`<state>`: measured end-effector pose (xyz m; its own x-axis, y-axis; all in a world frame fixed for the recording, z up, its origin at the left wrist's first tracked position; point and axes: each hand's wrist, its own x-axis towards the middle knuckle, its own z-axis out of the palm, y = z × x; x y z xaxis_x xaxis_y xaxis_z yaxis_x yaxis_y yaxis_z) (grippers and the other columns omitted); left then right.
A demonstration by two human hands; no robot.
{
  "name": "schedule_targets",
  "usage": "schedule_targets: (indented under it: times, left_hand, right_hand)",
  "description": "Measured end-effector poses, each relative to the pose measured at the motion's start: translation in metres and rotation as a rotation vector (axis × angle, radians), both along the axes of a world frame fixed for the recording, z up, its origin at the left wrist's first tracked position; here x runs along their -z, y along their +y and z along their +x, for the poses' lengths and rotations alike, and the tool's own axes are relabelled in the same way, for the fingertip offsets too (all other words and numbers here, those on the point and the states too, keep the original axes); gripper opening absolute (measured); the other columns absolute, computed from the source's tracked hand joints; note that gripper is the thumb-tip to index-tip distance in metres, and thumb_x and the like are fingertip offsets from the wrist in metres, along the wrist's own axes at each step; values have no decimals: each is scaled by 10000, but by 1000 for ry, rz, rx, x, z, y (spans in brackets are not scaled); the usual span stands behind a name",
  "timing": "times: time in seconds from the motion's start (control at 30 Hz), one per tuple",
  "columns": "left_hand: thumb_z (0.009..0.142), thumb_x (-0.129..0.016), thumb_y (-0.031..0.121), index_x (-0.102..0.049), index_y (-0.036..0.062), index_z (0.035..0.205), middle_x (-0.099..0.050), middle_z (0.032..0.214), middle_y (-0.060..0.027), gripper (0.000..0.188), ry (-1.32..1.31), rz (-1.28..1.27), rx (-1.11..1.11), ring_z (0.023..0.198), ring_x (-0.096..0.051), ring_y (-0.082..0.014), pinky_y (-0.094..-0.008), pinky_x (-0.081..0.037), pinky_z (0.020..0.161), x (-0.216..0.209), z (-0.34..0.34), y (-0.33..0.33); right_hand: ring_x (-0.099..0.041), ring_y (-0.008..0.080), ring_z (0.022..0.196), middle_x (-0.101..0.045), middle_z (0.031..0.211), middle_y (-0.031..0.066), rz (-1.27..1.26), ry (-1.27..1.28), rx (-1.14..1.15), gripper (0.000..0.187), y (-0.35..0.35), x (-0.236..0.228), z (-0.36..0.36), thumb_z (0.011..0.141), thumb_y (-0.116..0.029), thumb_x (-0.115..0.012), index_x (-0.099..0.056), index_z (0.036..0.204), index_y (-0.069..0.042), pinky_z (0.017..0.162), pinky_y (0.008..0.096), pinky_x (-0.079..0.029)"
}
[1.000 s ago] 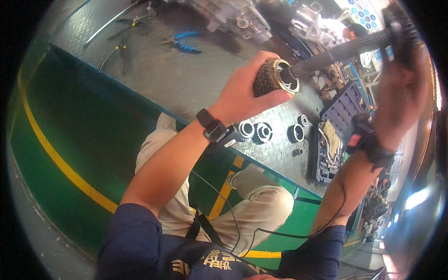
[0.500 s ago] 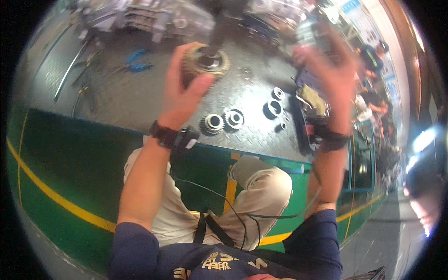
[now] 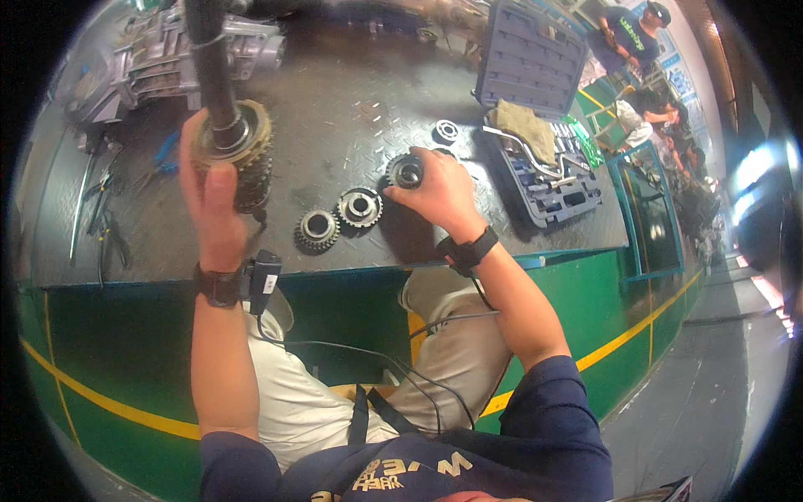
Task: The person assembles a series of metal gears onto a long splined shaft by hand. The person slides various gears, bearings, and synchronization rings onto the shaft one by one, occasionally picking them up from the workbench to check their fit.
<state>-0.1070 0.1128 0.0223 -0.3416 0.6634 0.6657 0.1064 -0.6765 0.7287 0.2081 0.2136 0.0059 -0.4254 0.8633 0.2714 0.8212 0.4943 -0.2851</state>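
My left hand is wrapped round a gear shaft, holding it upright above the left part of the bench. A wide toothed gear sits on the shaft just above my thumb, with darker teeth below it. My right hand grips a small gear between thumb and fingers, low over the bench top. Left of it two more loose gears lie side by side, a hubbed gear and a gear with slanted teeth. Beyond my right fingers rests a bearing ring; another dark part there is mostly hidden.
An open tool case with a cloth and a bent wrench stands on the right. A metal gearbox housing sits at the back left. Pliers and a rod lie at the left edge. Other people are beyond the bench.
My right hand has come from the far right, where it was raised and blurred with something shiny, down beside the loose gears. The view has shifted; my left hand keeps hold of the gear shaft.
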Motion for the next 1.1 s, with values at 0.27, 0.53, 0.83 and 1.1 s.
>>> schedule_targets:
  times: [0.27, 0.53, 0.83, 1.1]
  left_hand:
    - [978, -614, 656, -416, 25, 1532, -651, 1272, -181, 863, -91, -95, 81, 1116, -690, -284, -396, -576, 957, -13, 7, -7]
    - [960, -612, 686, -407, 31, 1531, -638, 1278, -198, 893, -82, -109, 96, 1137, -673, -298, -424, -555, 1000, -13, 7, -8]
    - [964, -618, 662, -409, 42, 1531, -639, 1265, -196, 866, -105, -118, 77, 1129, -673, -306, -433, -562, 989, -14, 10, -13]
    - [965, -618, 653, -410, 44, 1531, -637, 1260, -187, 857, -70, -75, 103, 1121, -672, -300, -441, -564, 981, -16, 11, -4]
  right_hand:
    - [-719, 387, 1060, -746, 1088, 209, 80, 144, -153, 553, -12, -5, 5, 825, -299, -838, -666, 1258, -2, 902, 473, -573]
    - [-761, 374, 1004, -778, 1041, 216, 18, 415, 222, 418, 29, -11, 101, 868, -286, -800, -736, 1155, 10, 883, 441, -588]
    - [-675, 419, 1160, -715, 1216, 246, -45, 194, 115, 606, 28, 12, 96, 794, -322, -838, -681, 1292, -12, 972, 475, -550]
    - [-632, 412, 1192, -676, 1237, 216, 15, -16, 80, 655, 44, 22, 74, 792, -369, -858, -631, 1308, -34, 960, 528, -537]
